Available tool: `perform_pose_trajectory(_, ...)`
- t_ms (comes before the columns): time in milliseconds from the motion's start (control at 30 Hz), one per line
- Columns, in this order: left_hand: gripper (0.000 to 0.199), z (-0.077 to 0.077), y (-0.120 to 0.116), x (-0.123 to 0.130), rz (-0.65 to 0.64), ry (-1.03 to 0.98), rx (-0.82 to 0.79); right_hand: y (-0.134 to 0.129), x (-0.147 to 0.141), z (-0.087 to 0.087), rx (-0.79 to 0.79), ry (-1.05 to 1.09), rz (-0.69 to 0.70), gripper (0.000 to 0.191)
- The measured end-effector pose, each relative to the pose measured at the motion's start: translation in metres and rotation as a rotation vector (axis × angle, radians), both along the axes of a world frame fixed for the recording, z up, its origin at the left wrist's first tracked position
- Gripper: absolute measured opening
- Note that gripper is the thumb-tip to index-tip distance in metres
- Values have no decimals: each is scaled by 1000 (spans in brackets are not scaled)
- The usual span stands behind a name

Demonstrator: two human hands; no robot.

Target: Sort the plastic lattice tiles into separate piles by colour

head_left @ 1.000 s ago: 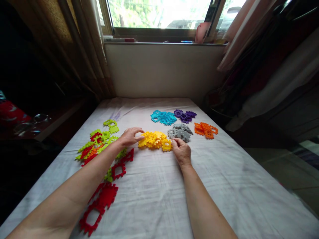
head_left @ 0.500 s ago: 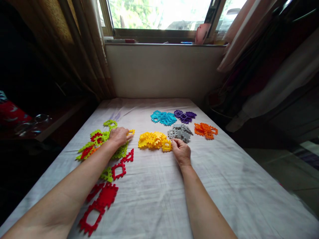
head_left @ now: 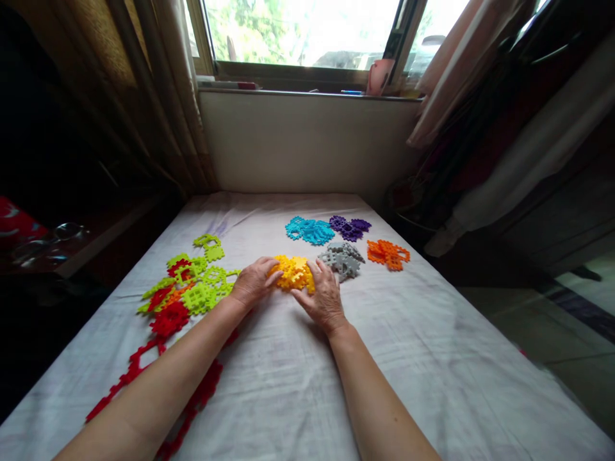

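A pile of yellow interlocking plastic tiles (head_left: 294, 271) lies mid-bed between my two hands. My left hand (head_left: 255, 283) closes on the pile's left side, its fingertips touching the tiles. On the right side, my right hand (head_left: 323, 296) curls round the pile's edge, fingers above and thumb in front. Lime green tiles (head_left: 204, 296) spread to the left of my left hand, with a few red and orange ones among them. Red tiles (head_left: 170, 319) lie nearer me, partly hidden under my left forearm. Just beyond my right hand sits a grey tile pile (head_left: 342, 260).
Farther back lie turquoise tiles (head_left: 310, 230) and purple tiles (head_left: 350, 227), with orange tiles (head_left: 388, 254) at the right. All rest on a pale bedsheet (head_left: 408, 358). Beyond it are a low wall (head_left: 307, 144) and a window sill with a pink cup (head_left: 379, 77).
My left hand has moved right from the green tiles to the yellow pile. My right hand has shifted left against the pile's right side, and the pile looks more compact.
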State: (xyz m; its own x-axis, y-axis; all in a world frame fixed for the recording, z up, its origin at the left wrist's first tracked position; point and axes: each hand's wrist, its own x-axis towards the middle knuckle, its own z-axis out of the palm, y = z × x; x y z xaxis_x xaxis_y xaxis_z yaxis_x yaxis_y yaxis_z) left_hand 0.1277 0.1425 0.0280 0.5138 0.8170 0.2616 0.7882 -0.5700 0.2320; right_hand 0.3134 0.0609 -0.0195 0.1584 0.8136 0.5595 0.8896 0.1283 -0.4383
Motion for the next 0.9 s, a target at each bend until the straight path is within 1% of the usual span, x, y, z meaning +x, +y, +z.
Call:
perform_pose_trajectory(100,32,-5,-3,-22,-14,-135,59,0,-19,4,-141,-93,9,78)
perform_pose_trajectory(167,33,-7,-6,-48,-7,-231,112,5,-30,9,-232,-138,-4,83)
perform_pose_trajectory(267,36,-10,-12,-95,65,-259,153,17,-45,16,-348,-156,-42,90)
perform_pose_trajectory(333,38,-12,-16,-128,157,-254,166,28,-54,20,-402,-149,-58,93)
perform_pose_trajectory(433,39,-13,-19,-175,361,-268,202,46,-65,23,-445,-146,-80,91)
perform_pose_trajectory(500,40,-14,-19,-202,492,-284,194,58,-71,24,-456,-154,-96,86)
perform_pose_trajectory(567,39,-16,-17,-221,625,-314,172,72,-77,25,-460,-168,-104,82)
perform_pose_trajectory(633,37,-20,-15,-234,725,-377,136,87,-83,25,-452,-174,-105,78)
perform_pose_trajectory(700,37,-25,-12,-239,773,-450,96,104,-89,25,-437,-167,-100,76)
perform_pose_trajectory(767,38,-29,-11,-240,782,-495,70,123,-96,24,-419,-156,-91,74)
perform_pose_trajectory(900,41,-35,-10,-239,785,-518,59,159,-109,24,-387,-159,-77,72)
